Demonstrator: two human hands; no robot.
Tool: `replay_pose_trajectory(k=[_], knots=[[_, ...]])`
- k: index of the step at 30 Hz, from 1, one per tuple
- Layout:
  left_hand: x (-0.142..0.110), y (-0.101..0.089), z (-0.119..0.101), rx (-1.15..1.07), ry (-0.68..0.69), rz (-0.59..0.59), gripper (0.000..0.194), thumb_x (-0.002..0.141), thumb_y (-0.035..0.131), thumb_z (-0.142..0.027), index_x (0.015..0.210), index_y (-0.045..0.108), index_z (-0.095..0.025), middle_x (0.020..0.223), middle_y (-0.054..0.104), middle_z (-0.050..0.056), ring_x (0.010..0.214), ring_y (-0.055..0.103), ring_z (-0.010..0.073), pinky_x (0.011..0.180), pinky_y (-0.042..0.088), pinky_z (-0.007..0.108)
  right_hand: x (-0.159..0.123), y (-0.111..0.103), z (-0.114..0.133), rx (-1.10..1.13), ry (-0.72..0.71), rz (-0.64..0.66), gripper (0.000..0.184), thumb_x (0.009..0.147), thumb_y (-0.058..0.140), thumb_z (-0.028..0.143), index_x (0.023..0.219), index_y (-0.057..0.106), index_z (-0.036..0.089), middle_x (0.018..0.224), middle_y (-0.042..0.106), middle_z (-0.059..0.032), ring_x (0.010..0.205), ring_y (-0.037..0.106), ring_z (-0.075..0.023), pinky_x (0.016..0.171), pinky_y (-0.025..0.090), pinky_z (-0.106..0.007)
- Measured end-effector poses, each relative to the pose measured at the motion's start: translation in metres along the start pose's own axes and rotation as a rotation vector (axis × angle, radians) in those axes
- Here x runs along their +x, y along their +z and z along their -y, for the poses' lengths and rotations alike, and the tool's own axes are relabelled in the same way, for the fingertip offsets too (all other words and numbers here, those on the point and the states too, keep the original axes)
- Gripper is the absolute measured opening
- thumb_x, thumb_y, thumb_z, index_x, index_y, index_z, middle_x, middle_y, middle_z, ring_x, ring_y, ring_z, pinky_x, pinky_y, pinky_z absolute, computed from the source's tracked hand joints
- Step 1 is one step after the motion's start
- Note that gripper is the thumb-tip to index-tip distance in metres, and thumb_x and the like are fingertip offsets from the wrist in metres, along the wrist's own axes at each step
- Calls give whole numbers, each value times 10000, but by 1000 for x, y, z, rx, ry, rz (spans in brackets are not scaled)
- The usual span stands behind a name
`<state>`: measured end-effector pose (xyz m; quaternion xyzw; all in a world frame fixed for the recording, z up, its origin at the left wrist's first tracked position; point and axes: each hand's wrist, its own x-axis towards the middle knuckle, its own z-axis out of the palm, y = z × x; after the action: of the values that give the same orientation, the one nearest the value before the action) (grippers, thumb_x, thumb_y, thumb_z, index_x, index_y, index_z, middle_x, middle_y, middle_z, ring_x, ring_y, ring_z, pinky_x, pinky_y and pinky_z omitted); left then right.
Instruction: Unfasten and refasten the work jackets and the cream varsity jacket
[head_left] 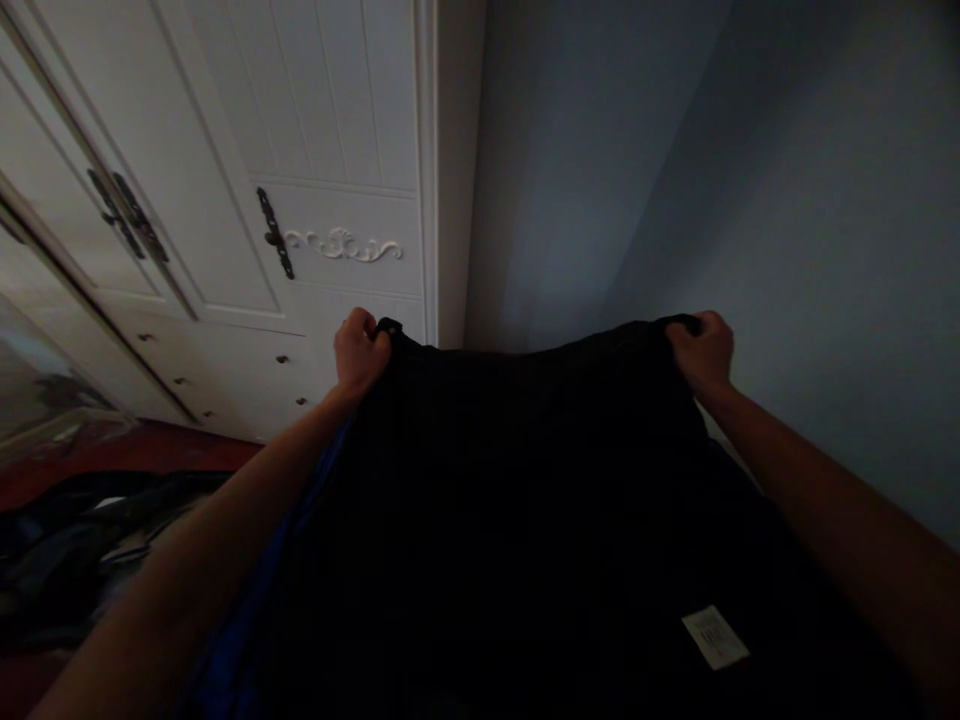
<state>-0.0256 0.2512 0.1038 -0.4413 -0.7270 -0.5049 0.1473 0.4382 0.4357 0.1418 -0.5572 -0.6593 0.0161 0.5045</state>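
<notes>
A black garment (525,480) is stretched between my two hands and fills the lower middle of the view; it is too dark to tell its kind. My left hand (361,350) is closed on its upper left corner, where a small tab sticks up. At the upper right corner, my right hand (703,350) grips the edge with bent fingers. The top edge sags slightly between them. A white printed label (715,637) shows low on the garment's right side. Blue fabric (247,610) appears along its left side, beside my left forearm.
A white wardrobe (337,120) with dark handles and drawers stands ahead on the left. Grey-blue walls (810,220) meet in a corner on the right. Piled clothes (67,550) lie at the lower left, near a red surface (172,446).
</notes>
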Motion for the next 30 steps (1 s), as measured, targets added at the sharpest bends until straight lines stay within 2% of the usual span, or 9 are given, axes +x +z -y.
replay_pose_trajectory(k=[5, 8, 11, 14, 16, 19, 22, 27, 30], knots=[[1, 17, 0, -116, -311, 612, 159, 617, 599, -167, 775, 582, -173, 702, 583, 17, 673, 551, 176, 628, 427, 280, -4, 20, 10, 87, -94, 575, 239, 686, 679, 377, 807, 626, 178, 775, 637, -38, 710, 569, -180, 692, 461, -310], [-10, 23, 12, -173, -357, 762, 177, 652, 594, -251, 786, 643, -146, 662, 616, 37, 569, 558, 173, 532, 413, 276, -21, 27, 3, 143, -153, 831, 356, 687, 710, 505, 826, 646, 184, 837, 670, -53, 788, 605, -204, 742, 486, -322], [-22, 24, 21, -206, -370, 814, 266, 700, 586, -362, 834, 676, -150, 675, 633, 41, 533, 548, 162, 492, 392, 268, -36, 33, -14, 172, -113, 945, 498, 680, 733, 530, 1027, 639, 186, 1023, 694, -95, 910, 640, -243, 815, 518, -357], [-26, 19, 19, -184, -349, 811, 376, 728, 601, -511, 817, 698, -160, 627, 616, 34, 510, 522, 160, 475, 356, 266, -42, 40, -35, 127, -111, 969, 618, 635, 789, 451, 1160, 619, 174, 1163, 677, -123, 1050, 635, -285, 929, 505, -392], [-24, 16, 12, -138, -318, 784, 425, 727, 612, -580, 693, 685, -162, 538, 556, 20, 487, 486, 156, 471, 316, 267, -44, 45, -48, 78, -102, 989, 562, 662, 772, 420, 1138, 647, 148, 1165, 685, -132, 1076, 635, -296, 961, 489, -394], [-22, 13, 1, -64, -245, 685, 436, 717, 657, -534, 479, 577, -178, 427, 417, -7, 482, 427, 143, 496, 253, 273, -47, 50, -55, 15, 8, 1072, 433, 742, 701, 478, 987, 701, 121, 1002, 727, -128, 918, 680, -278, 831, 527, -366], [-22, 12, -7, -30, -188, 525, 438, 735, 656, -433, 414, 489, -186, 425, 351, -17, 514, 396, 135, 535, 223, 285, -46, 51, -45, -54, 73, 1007, 449, 770, 656, 553, 878, 716, 121, 817, 718, -98, 737, 672, -248, 667, 512, -326], [-16, 24, -5, -37, -285, 222, 457, 905, 410, -453, 575, 556, -172, 527, 433, 14, 606, 478, 174, 559, 272, 288, -20, 51, -12, -233, -92, 583, 317, 813, 599, 355, 987, 718, 119, 885, 713, -111, 804, 673, -245, 692, 509, -314], [-16, 43, -4, -70, -419, 194, 455, 953, 303, -375, 739, 620, -129, 600, 545, 67, 669, 567, 217, 570, 355, 295, -12, 61, -2, -281, -107, 730, 322, 859, 523, 317, 995, 711, 93, 869, 719, -144, 720, 685, -242, 629, 525, -319]])
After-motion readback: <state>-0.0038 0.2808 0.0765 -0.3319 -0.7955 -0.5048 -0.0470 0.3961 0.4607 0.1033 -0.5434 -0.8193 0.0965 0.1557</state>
